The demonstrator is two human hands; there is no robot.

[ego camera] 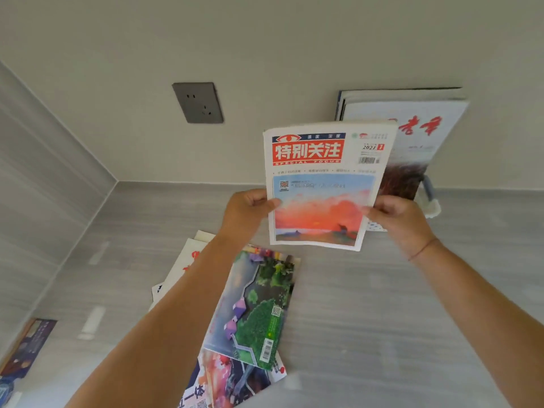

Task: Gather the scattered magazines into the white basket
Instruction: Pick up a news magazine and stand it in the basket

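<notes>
I hold a magazine (321,184) with a red title block and a sunset picture upright in the air. My left hand (245,209) grips its left edge and my right hand (397,217) grips its right edge. Behind it, against the wall, several magazines (412,125) stand upright in the white basket (432,207), of which only a handle and a bit of rim show. On the floor below lie a green-and-purple magazine (256,307), a colourful one (232,378) under it, and white ones (182,266) partly hidden by my left forearm.
A grey wall socket (197,102) sits on the wall to the left. Another dark magazine (26,346) lies at the lower left edge by the side wall. The floor is grey, wood-patterned.
</notes>
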